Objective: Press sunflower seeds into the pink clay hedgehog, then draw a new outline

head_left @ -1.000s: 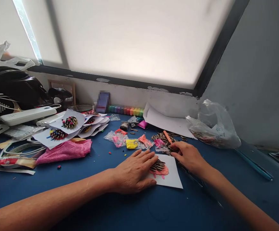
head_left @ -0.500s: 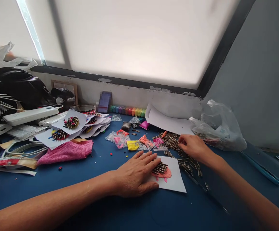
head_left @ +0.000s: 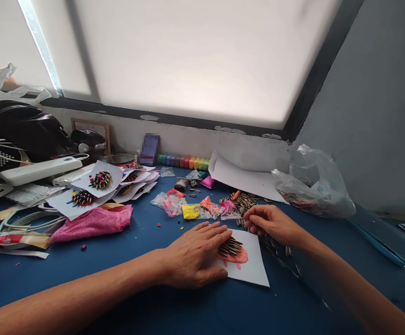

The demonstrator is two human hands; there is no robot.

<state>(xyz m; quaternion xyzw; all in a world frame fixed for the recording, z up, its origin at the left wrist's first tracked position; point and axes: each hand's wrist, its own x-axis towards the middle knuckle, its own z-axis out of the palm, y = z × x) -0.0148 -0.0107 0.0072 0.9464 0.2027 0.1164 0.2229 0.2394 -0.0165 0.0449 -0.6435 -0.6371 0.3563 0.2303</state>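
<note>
My left hand (head_left: pixel 197 256) lies flat over the left side of a white paper card (head_left: pixel 254 267), its fingers stretched out. Beside its fingertips a flattened coral clay shape (head_left: pixel 241 257) shows on the card, with striped sunflower seeds (head_left: pixel 230 247) set in it and small pink clay bits under it. Part of the shape is hidden by the hand. My right hand (head_left: pixel 270 224) hovers just past the card's upper right corner, thumb and fingers pinched together. Whatever is between them is too small to make out. Loose striped seeds (head_left: pixel 246 201) are heaped behind that hand.
Opened clay packets, one of them yellow (head_left: pixel 190 212), lie beyond the card. At left are finished seed-and-clay cards (head_left: pixel 101 179) and a pink cloth (head_left: pixel 94 223). A clear plastic bag (head_left: pixel 321 190) and a blue pen-like tool (head_left: pixel 376 242) lie right.
My right hand has moved left and nearer, from the seed heap towards the card, its fingers now pinched. My left hand stays flat on the card. The view has shifted slightly.
</note>
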